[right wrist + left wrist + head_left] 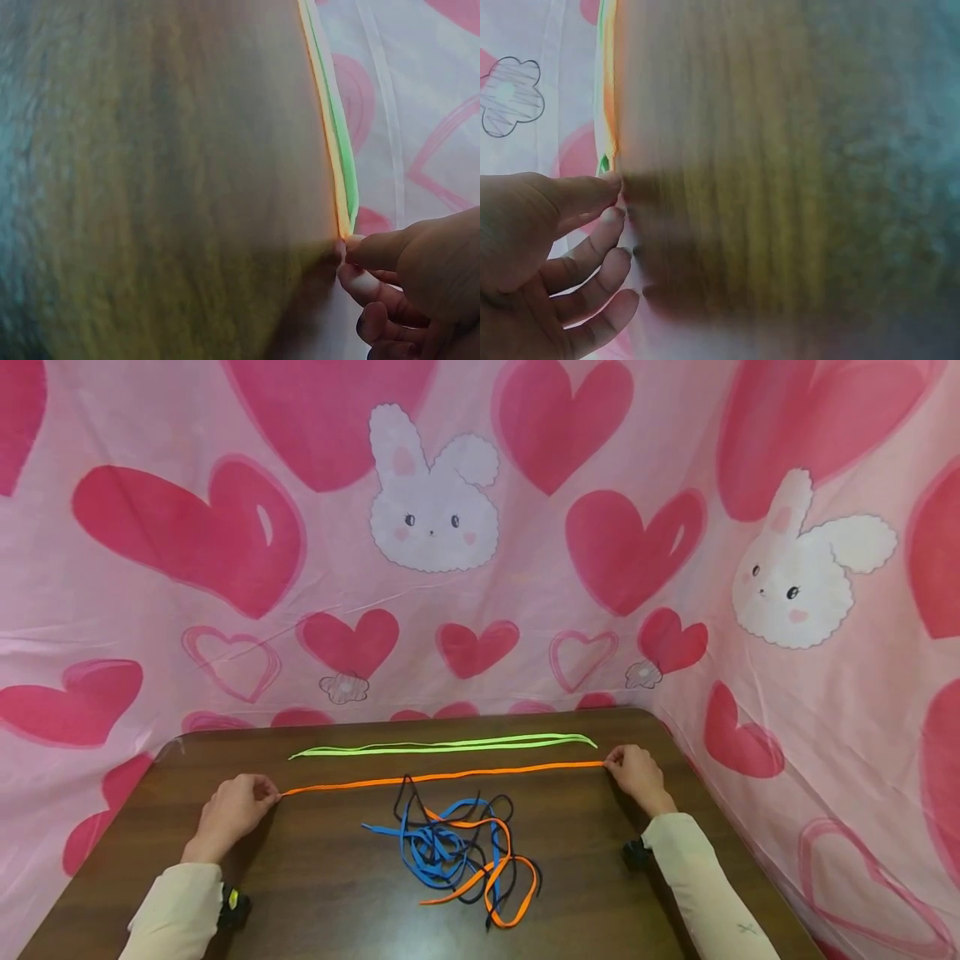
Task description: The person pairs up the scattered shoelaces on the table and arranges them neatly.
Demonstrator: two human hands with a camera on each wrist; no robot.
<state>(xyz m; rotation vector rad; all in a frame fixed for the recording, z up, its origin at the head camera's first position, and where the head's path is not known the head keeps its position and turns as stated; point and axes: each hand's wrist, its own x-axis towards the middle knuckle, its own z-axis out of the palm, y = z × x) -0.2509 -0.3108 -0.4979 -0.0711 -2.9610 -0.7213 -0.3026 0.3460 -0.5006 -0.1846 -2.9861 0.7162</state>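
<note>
An orange shoelace [450, 774] runs nearly straight across the table between my two hands. My left hand [234, 810] pinches its left end between thumb and forefinger; in the left wrist view the other fingers [592, 292] are loosely bent beside it. The right end is pinched by the thumb and fingertips of my right hand [637, 775], also seen in the right wrist view. Just behind lies a green shoelace [442, 747], doubled and stretched out roughly parallel to the orange one. In front is a tangle of blue laces [431, 852], black laces and another orange lace [525, 864].
The dark wooden table [322, 877] has rounded back corners. Pink cloth [525, 568] printed with hearts and rabbits hangs along the back and right side. A dark wrist camera [234, 907] sits at the left cuff, another [637, 853] at the right.
</note>
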